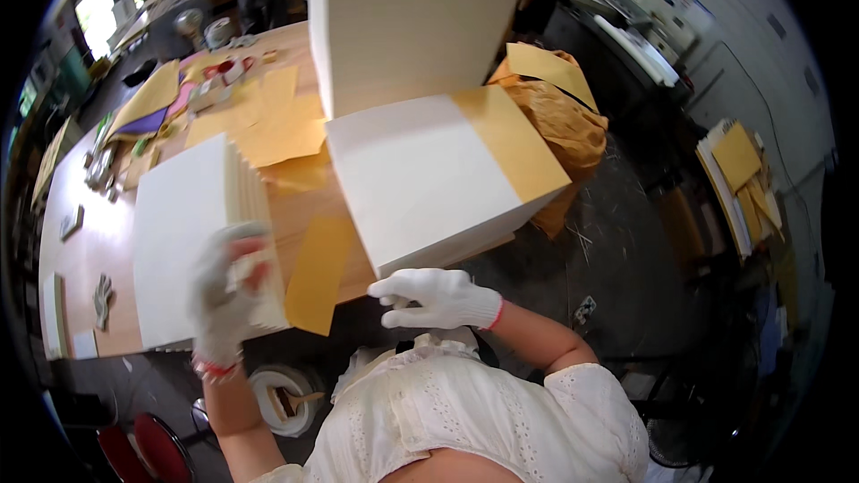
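Observation:
My left hand (217,291), in a white glove, is over the right side of a fanned stack of white paper (182,215) on the table. Motion smears its fingers; reddish patches show there, and whether it holds anything is unclear. A white glove also covers my right hand (438,297), its fingers stretched toward the left and the thumb apart, with nothing visible in them. Just beyond it stands a tall block of white paper (420,170), with a yellow-orange sheet (510,139) along its right side. Between the two stacks lies a yellow-orange strip (319,273).
A taller white stack (416,45) rises behind. Yellow-orange sheets (277,125), tape rolls (233,70) and a grey glove (103,300) lie on the wooden table (89,241). A crumpled orange bag (555,116) stands right; a white bucket (284,398) with a brush sits below.

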{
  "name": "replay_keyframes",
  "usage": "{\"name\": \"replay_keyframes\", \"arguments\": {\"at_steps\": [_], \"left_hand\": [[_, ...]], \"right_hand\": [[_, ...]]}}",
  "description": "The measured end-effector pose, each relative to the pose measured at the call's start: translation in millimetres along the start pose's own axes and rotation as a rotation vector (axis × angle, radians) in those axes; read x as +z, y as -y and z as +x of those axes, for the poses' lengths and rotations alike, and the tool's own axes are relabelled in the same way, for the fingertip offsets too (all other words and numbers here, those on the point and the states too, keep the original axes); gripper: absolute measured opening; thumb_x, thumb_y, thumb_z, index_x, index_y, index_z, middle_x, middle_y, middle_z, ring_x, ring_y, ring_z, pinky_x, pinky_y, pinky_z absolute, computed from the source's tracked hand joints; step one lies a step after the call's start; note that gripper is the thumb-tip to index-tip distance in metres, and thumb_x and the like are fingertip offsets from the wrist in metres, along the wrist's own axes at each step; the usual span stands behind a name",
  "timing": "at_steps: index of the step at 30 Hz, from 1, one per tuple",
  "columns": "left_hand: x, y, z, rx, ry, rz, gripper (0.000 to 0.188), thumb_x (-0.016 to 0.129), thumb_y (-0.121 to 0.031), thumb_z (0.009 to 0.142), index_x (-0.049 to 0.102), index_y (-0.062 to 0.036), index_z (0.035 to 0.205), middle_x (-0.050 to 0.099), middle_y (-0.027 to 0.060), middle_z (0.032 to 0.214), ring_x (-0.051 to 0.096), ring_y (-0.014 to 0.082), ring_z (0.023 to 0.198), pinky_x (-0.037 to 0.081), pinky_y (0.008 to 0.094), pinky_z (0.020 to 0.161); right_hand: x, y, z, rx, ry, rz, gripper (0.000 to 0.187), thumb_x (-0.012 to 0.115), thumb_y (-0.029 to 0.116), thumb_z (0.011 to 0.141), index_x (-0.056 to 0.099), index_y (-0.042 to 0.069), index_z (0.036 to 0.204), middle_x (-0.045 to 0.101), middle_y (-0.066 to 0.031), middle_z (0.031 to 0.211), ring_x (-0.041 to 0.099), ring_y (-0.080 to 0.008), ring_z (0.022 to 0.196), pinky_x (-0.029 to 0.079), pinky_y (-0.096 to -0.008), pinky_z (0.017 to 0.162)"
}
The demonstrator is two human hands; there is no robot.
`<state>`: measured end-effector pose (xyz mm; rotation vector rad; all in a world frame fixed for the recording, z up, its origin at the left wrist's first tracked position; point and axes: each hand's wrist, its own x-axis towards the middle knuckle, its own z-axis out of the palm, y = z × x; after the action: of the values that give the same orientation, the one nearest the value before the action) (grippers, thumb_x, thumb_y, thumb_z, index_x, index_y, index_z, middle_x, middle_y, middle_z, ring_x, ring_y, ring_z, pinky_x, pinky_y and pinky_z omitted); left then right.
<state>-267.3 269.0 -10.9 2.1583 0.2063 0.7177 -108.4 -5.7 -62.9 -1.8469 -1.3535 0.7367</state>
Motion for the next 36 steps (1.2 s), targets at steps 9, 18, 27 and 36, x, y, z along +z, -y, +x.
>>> {"name": "replay_keyframes", "arguments": {"at_steps": [9,18,27,36], "left_hand": [[300.1,-134.8,149.7,0.247,0.795,0.51,0.044,0.07,-0.048,0.084,0.064,-0.008,0.103,0.063,0.0143,0.113,0.062,0.034,0.106,0.05,0.045,0.085],[317.1,-123.9,168.6,0.175,0.842,0.413,0.021,0.064,-0.026,0.088,0.064,-0.0058,0.092,0.066,0.011,0.09,0.064,0.0236,0.084,0.05,0.0348,0.073],[112.3,89.1,185.5,-0.709,-0.177,0.215,0.024,0.053,-0.019,0.09,0.062,-0.0031,0.105,0.065,0.0091,0.073,0.064,0.0181,0.057,0.052,0.0363,0.053],[94.6,195.8,136.5,-0.795,0.228,1.056,0.047,0.065,-0.032,0.085,0.063,-0.003,0.122,0.066,0.0247,0.12,0.064,0.0423,0.113,0.052,0.0474,0.096]], "right_hand": [[-83.9,-101.0,-115.8,0.164,-0.477,-0.109,0.042,0.07,0.035,0.092,0.061,0.004,0.119,0.066,-0.0133,0.1,0.066,-0.0278,0.09,0.052,-0.0378,0.081],[-125.1,-161.2,-144.5,0.224,-0.481,-0.071,0.044,0.066,0.037,0.091,0.063,0.006,0.122,0.068,-0.0161,0.109,0.066,-0.0329,0.098,0.052,-0.0399,0.086],[-147.8,-172.4,-139.5,0.282,-0.489,0.074,0.036,0.07,0.037,0.088,0.072,0.008,0.11,0.073,-0.0147,0.092,0.07,-0.0297,0.082,0.054,-0.0367,0.076],[-174.9,-160.1,-158.1,0.185,-0.535,0.584,0.009,0.065,0.007,0.092,0.07,-0.001,0.093,0.066,0.0002,0.076,0.059,-0.0049,0.067,0.048,-0.0236,0.06]]}}
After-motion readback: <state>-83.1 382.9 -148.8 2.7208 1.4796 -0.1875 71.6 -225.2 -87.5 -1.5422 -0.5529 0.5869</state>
